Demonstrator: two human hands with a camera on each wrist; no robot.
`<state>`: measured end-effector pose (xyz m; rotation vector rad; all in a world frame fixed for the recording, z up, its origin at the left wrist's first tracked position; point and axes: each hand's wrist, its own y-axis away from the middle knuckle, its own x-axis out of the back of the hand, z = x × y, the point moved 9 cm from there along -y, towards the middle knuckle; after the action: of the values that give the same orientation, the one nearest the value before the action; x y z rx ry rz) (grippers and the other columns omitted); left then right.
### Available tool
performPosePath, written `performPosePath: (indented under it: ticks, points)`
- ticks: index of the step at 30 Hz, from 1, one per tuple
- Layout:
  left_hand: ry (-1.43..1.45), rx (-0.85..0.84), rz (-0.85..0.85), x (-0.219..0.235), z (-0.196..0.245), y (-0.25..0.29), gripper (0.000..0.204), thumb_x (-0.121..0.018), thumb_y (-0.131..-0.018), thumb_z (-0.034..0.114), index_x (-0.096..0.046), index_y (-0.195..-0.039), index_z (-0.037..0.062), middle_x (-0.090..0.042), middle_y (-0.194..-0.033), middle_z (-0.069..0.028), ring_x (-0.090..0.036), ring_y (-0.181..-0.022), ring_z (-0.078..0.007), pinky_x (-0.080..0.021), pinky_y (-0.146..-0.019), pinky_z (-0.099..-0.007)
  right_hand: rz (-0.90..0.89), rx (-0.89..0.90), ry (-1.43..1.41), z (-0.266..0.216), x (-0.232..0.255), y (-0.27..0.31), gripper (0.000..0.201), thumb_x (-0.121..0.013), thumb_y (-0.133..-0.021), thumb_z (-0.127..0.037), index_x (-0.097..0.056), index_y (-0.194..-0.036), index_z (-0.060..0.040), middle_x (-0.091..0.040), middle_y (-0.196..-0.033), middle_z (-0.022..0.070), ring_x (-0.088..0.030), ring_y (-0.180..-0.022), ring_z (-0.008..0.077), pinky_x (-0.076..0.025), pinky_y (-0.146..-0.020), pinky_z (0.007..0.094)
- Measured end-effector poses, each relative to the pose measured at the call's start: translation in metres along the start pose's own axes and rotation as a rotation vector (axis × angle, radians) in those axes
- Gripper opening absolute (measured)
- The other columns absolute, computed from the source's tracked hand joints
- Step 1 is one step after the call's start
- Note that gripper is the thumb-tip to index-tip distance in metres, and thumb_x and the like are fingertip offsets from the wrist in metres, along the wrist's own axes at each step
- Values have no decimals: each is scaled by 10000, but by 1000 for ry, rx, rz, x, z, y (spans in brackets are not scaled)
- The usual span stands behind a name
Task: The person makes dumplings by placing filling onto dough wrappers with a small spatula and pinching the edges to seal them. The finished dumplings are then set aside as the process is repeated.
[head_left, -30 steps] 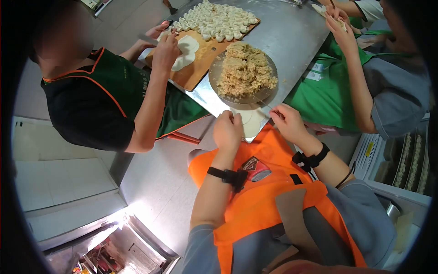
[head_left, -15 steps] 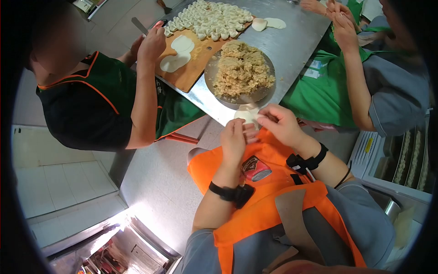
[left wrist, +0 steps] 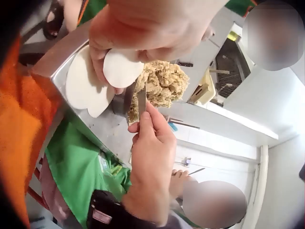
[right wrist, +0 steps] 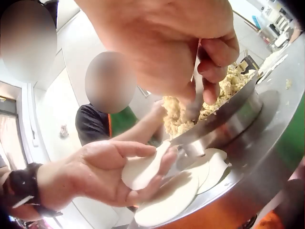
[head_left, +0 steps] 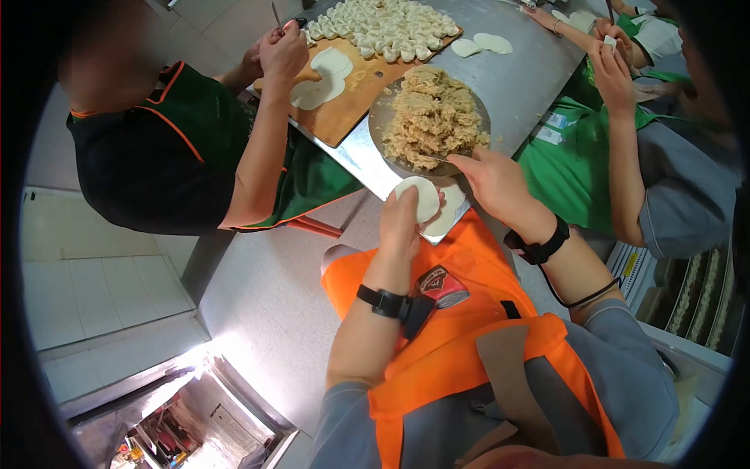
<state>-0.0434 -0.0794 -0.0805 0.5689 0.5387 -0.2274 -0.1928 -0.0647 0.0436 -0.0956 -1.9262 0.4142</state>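
Observation:
The left hand [head_left: 401, 223] holds a round dough wrapper [head_left: 419, 198] on its fingers, thumb at the wrapper's edge; the right wrist view shows the same wrapper [right wrist: 143, 171] on the palm side of the fingers. The right hand [head_left: 500, 187] grips a thin metal spatula [left wrist: 142, 99], whose far end is at the edge of the filling [left wrist: 164, 85]. That filling is heaped in a round metal bowl [head_left: 380, 117]. More wrappers [head_left: 447, 211] overlap on the table corner beneath the left hand, close to the bowl.
A wooden board [head_left: 332, 125] left of the bowl bears wrappers and many folded dumplings [head_left: 383, 30]. Loose wrappers [head_left: 492, 43] lie behind the bowl on the metal table [head_left: 539, 78]. One person in a dark apron works at the left; others work at the right.
The right hand has moved from the wrappers at the table corner up to the bowl's filling. The left hand now holds one wrapper up, apart from the others.

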Motion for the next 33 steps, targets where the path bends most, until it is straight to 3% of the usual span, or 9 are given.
performPosePath:
  ticks: [2,5,8,14,16,20,26,30,33]
  points:
    - [-89,-73,41,3,8,-8,331,-391,-1016,198,-533,-1141,-74,-669,-1011,-213,-684,-961,-303,-604,-802,-446,-50,-33,-52,8,-7,0,260,-602,-886,-90,-698,-1125,-123,-632,-853,135,-618,-791,360,-484,-665,449]
    - [-107,-74,113,-2,18,-10,362,-344,-1055,248,-508,-1168,-54,-663,-985,-171,-703,-836,-271,-603,-702,-383,-113,-83,-129,14,-10,2,250,-591,-896,-88,-696,-1123,-101,-664,-890,157,-635,-826,369,-497,-695,447]
    - [12,112,181,-22,18,-5,431,-312,-1074,322,-502,-1197,-45,-664,-1000,-177,-705,-815,-282,-600,-676,-394,-127,-133,-203,12,-10,9,247,-581,-906,-76,-691,-1127,-80,-672,-905,175,-640,-844,373,-505,-714,435]
    - [17,163,237,-23,23,-7,452,-316,-1073,343,-509,-1194,-47,-671,-1021,-205,-707,-835,-291,-595,-677,-425,-52,-148,-303,-10,-15,34,304,-597,-892,-67,-673,-1184,-107,-625,-845,156,-621,-773,358,-497,-667,419]
    - [14,159,202,-25,23,-6,464,-311,-1073,349,-507,-1202,-52,-676,-1007,-211,-706,-837,-298,-601,-689,-429,-18,-158,-223,-18,-18,42,308,-619,-887,-146,-671,-1190,-151,-602,-809,135,-618,-747,351,-494,-630,444]
    - [105,194,110,-18,18,-3,497,-287,-1073,359,-501,-1215,-66,-686,-992,-220,-709,-859,-311,-614,-719,-443,-44,-18,-67,-44,-13,51,386,-602,-864,-101,-657,-1239,-174,-585,-833,121,-603,-716,341,-490,-605,428]
    - [78,59,119,-16,37,16,545,-270,-1075,391,-522,-1185,-80,-689,-1008,-223,-717,-905,-313,-626,-724,-401,-12,-76,-349,-32,18,31,389,-575,-886,-55,-653,-1250,-169,-602,-815,132,-617,-738,345,-493,-627,425]
    - [-24,112,-16,-33,40,14,546,-274,-1076,407,-526,-1187,-64,-691,-1012,-216,-725,-881,-308,-629,-703,-370,-39,-25,-419,-24,26,23,322,-580,-892,-49,-668,-1192,-128,-641,-860,151,-631,-780,360,-492,-653,433]
    - [-71,133,-35,-39,37,12,538,-286,-1075,407,-524,-1186,-63,-692,-1012,-213,-727,-879,-305,-628,-695,-362,56,-27,-269,-7,31,23,311,-564,-886,16,-659,-1176,-45,-582,-821,146,-578,-734,322,-462,-654,392]
